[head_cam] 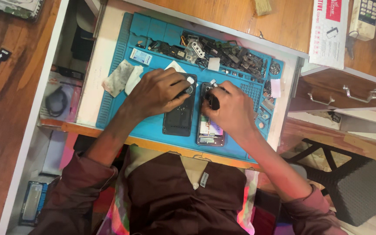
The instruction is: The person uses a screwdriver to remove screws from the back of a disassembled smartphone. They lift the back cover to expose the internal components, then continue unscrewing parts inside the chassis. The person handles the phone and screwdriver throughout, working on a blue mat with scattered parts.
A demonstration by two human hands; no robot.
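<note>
On the blue repair mat, your left hand presses spread fingers onto a black phone back cover; just beside it, your right hand grips a dark-handled tool, tip hidden, covering the opened phone.

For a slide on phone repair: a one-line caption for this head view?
Left hand steadies a black back cover while right hand works a tool on an opened phone over a blue mat.
</note>
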